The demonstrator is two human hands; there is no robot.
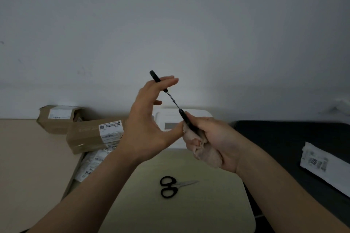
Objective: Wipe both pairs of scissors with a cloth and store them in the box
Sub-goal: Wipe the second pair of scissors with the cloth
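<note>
Above the bench (28, 157), in the head view, both hands are raised and share one pair of scissors (171, 98), seen edge-on and slanting up to the left. The right hand (214, 138) is curled tight round a bunched cloth (204, 151) and the pair's lower black end. The left hand (145, 123) is spread, its straight fingers only touching the upper black end. The second scissors (174, 186) lie closed on a pale mat (208, 213) below, untouched. What looks like the box (200, 114) sits behind the hands.

With so light a hold at the top, the pair could pivot or slip from the cloth and fall on the one below. Bare fingers near the metal risk a nick if the cloth slides along it.
</note>
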